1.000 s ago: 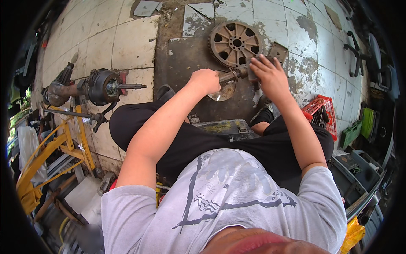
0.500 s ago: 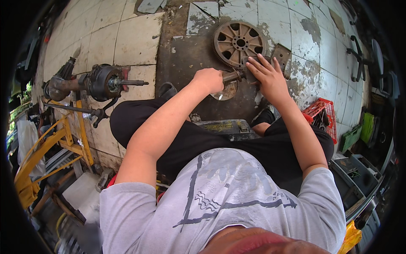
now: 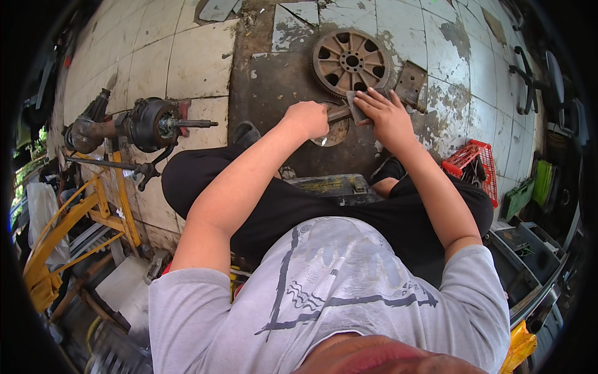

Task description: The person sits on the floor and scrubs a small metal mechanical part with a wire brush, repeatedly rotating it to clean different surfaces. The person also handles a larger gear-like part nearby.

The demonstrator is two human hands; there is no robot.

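My left hand (image 3: 308,119) is closed round a dark metal shaft-like part (image 3: 339,113), whose far end points right. Against that end my right hand (image 3: 389,115) presses a grey sheet (image 3: 358,111) that looks like sandpaper, its fingers stretched over the sheet and its thumb hidden. Beneath the hands a round metal disc (image 3: 337,134) lies on the dark floor patch, partly covered by my left hand. Just beyond is a rusty toothed flywheel (image 3: 353,45), flat on the floor. A brown metal plate with holes (image 3: 412,83) lies right of it.
To the left, a greasy axle assembly (image 3: 146,124) rests on a yellow stand (image 3: 118,199). A dark case (image 3: 330,187) sits between my legs. On the right are a red basket (image 3: 489,168), a green box (image 3: 518,201) and a grey toolbox (image 3: 529,249).
My right hand and the grey sheet have moved slightly left along the metal part, covering its end. My left hand stays nearly in place.
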